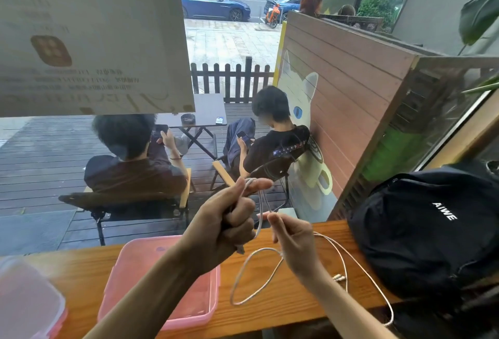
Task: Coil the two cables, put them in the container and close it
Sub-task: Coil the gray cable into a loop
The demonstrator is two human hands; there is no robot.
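My left hand (pixel 232 220) is raised above the wooden counter (pixel 283 303), fingers curled round a few turns of a white cable (pixel 244 282) looped over its forefinger. Just to the right, my right hand (pixel 294 244) pinches the same cable, and a loose loop hangs down from it to the counter. More white cable (pixel 378 287) trails right across the counter and over its front edge. I cannot tell whether that is a second cable. A pink open container (pixel 129 263) sits on the counter under my left forearm. Its translucent lid (pixel 27 301) lies at the far left.
A black backpack (pixel 432 230) stands on the counter at the right, close to the trailing cable. A window runs along the counter's far edge, with a paper notice (pixel 89 33) stuck to it at top left. Two seated people are outside behind the glass.
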